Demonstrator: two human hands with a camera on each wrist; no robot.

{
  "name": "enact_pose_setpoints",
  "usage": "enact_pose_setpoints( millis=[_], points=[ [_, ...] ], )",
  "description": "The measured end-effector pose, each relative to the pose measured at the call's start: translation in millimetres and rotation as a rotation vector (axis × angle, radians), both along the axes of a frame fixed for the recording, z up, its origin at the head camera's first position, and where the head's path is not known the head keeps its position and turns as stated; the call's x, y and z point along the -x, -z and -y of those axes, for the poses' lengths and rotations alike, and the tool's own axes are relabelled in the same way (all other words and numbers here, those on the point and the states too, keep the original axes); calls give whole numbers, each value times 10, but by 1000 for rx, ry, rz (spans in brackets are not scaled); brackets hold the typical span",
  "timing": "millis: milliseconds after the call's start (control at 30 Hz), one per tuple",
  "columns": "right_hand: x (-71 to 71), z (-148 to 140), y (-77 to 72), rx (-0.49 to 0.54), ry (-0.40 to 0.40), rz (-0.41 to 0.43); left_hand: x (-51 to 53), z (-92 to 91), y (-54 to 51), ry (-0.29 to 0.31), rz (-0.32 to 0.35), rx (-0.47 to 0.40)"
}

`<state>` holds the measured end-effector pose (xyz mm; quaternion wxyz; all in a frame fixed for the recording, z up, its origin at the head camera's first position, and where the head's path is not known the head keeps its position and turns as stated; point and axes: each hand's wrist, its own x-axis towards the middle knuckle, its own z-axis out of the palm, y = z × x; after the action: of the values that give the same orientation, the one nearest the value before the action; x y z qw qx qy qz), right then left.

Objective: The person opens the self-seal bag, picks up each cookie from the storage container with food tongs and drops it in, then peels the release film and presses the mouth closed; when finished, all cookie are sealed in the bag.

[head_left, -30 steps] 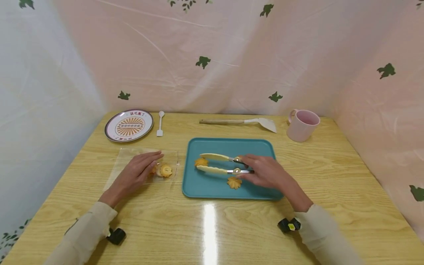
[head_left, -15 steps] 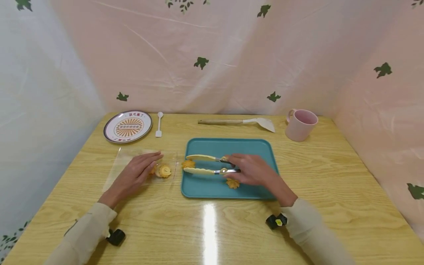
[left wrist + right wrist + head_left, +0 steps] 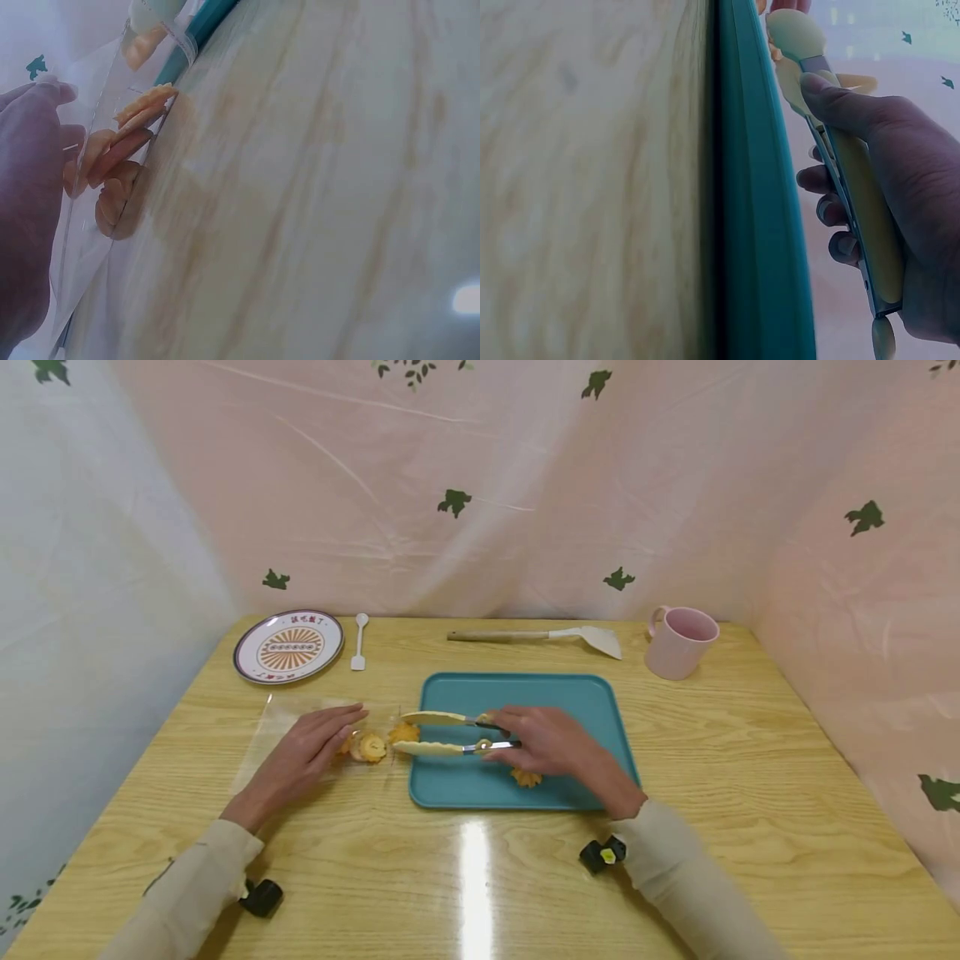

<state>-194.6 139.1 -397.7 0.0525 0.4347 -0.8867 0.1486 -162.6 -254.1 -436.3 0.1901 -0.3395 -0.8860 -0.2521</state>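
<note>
Tongs (image 3: pixel 437 748) with cream tips are gripped in the right hand (image 3: pixel 543 742); a golden cookie (image 3: pixel 404 732) is between their tips, at the left edge of the teal tray (image 3: pixel 465 793). In the right wrist view the fingers and thumb of the right hand (image 3: pixel 915 180) wrap the tongs (image 3: pixel 866 217). My left hand (image 3: pixel 303 752) lies on the clear bag (image 3: pixel 273 727), fingers extended. Beside it, cookies (image 3: pixel 372 747) are inside the bag; the left wrist view shows several cookies (image 3: pixel 120 150) behind the film near the left hand (image 3: pixel 30 187). Another cookie (image 3: pixel 527 777) lies on the tray under the right hand.
A patterned plate (image 3: pixel 288 647) and a small white spoon (image 3: pixel 359 643) stand at the back left. Behind the tray lies a wooden-handled spatula (image 3: pixel 510 635), with a pink mug (image 3: pixel 678 645) at the back right.
The right hand and tongs have moved left with the cookie, from over the tray to its left edge at the bag's opening. The left hand has stayed in place.
</note>
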Motion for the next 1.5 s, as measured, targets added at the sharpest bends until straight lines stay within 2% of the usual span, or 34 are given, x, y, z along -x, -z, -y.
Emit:
enact_pose_setpoints(
  millis=[433, 1000, 1233, 1500],
  points=[
    [45, 208, 3, -52, -1, 34, 0, 6, -3, -6, 2, 2],
    [122, 423, 16, -56, -28, 68, -16, -3, -26, -30, 36, 21],
    [141, 480, 42, -31, -47, 76, -16, -4, -21, -36, 28, 19],
    [172, 500, 64, -15, -59, 100, -13, -7, -17, -39, 47, 13]
  ],
)
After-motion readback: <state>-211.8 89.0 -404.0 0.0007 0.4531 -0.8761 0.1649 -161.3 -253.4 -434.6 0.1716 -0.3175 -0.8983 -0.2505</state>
